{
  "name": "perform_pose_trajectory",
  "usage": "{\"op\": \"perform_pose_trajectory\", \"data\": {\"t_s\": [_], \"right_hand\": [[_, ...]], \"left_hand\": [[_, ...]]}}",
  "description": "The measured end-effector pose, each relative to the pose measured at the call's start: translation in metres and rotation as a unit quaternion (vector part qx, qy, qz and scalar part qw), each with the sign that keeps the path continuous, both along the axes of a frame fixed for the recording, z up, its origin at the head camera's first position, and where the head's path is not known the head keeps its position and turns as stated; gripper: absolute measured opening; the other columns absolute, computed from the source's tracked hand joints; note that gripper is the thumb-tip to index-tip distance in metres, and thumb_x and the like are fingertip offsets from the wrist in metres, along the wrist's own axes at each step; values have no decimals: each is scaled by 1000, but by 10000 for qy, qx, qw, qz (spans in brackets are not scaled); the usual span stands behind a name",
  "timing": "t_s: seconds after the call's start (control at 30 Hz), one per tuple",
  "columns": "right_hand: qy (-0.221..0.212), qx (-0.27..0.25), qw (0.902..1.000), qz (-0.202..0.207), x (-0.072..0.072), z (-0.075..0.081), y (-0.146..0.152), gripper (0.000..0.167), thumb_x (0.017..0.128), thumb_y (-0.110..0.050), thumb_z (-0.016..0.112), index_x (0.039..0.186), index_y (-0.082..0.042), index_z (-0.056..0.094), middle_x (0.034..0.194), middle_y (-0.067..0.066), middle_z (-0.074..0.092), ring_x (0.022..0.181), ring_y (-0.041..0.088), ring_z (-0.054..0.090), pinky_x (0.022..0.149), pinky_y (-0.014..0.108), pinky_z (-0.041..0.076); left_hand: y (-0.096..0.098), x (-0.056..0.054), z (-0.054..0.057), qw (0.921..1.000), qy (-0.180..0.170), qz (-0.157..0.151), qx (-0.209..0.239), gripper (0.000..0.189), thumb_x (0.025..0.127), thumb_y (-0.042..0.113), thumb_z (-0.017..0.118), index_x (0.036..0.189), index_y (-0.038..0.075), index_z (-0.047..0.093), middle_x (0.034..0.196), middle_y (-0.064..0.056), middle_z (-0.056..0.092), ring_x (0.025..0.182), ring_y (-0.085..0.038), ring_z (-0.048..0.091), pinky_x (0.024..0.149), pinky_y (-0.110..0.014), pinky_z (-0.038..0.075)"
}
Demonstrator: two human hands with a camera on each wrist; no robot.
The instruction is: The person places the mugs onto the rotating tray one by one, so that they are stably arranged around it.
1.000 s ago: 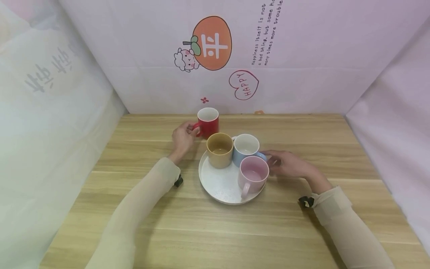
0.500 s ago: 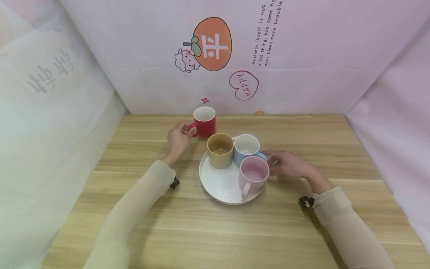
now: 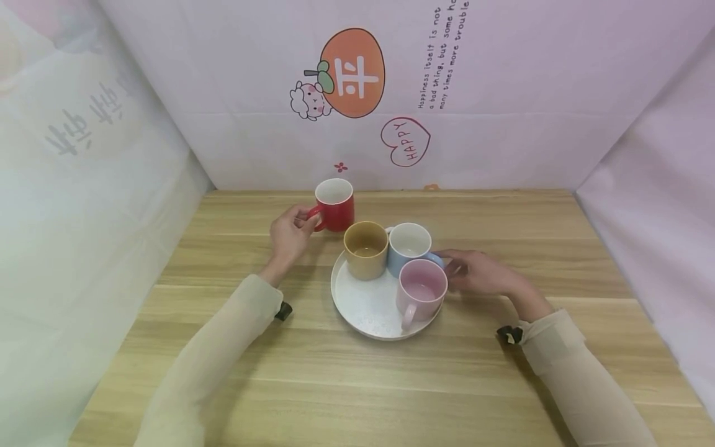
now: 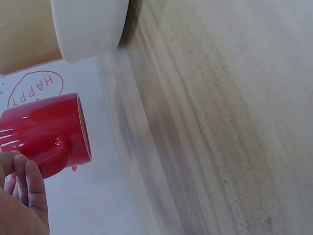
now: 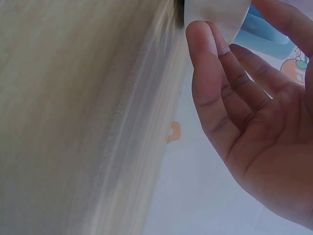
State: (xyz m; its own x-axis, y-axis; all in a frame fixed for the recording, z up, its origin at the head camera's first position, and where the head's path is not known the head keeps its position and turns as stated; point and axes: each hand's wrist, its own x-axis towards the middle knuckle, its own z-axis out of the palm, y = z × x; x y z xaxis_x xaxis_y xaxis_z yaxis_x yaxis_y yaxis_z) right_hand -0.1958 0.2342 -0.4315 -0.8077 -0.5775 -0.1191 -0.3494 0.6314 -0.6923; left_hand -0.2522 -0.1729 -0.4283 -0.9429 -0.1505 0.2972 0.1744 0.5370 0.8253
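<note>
My left hand [image 3: 290,234] pinches the handle of a red mug [image 3: 338,214] with a white inside, behind the left part of a round white tray [image 3: 357,310]. In the left wrist view the red mug [image 4: 44,129] shows a gap between its base and the table. On the tray stand a tan mug [image 3: 365,264], a light blue mug [image 3: 398,264] and a pink mug [image 3: 419,307]. At the tray's right edge is my right hand [image 3: 480,272], fingers loosely bent beside the blue mug's handle. Seen from the right wrist, the fingertips [image 5: 201,36] lie against the tray's side.
A wood-grain table [image 3: 357,385] lies under everything. Behind it rises a white printed cloth [image 3: 491,149], with more cloth along the left [image 3: 100,217] and right sides. Black bands [image 3: 509,335] sit at both wrists.
My left hand has moved left with the red mug, away from the tan mug. The right hand, the tray and the mugs on it have stayed in place.
</note>
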Motion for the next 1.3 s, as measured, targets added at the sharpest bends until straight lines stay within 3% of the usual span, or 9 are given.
{"op": "perform_pose_trajectory", "data": {"t_s": [0.53, 0.87, 1.3], "right_hand": [[-43, 8, 10000, 1, -2, -1, 0, 67, 86, -9, 76, 147, -14, 49, 108, 9, 74, 101, 23, 71, 84, 32, 59], [-44, -3, 10000, 7, -1, 0, 0, 66, 86, -9, 76, 146, -15, 49, 108, 9, 74, 101, 23, 71, 84, 32, 58], [-20, -29, 10000, 71, 0, 1, 1, 66, 86, -10, 76, 146, -14, 49, 109, 9, 73, 101, 23, 70, 85, 34, 59]], "left_hand": [[-12, 20, 14, 9995, -174, 47, 258, 23, 90, 22, 76, 106, 5, 72, 90, -15, 74, 77, -23, 68, 58, -18, 52], [-19, 35, 20, 9994, -7, -155, 316, 22, 90, 22, 76, 103, 5, 72, 88, -16, 74, 68, -13, 65, 55, -18, 51], [-26, 55, 25, 9995, -117, -163, 251, 24, 89, 23, 76, 105, 6, 71, 89, -14, 73, 69, -11, 64, 54, -20, 52]]}}
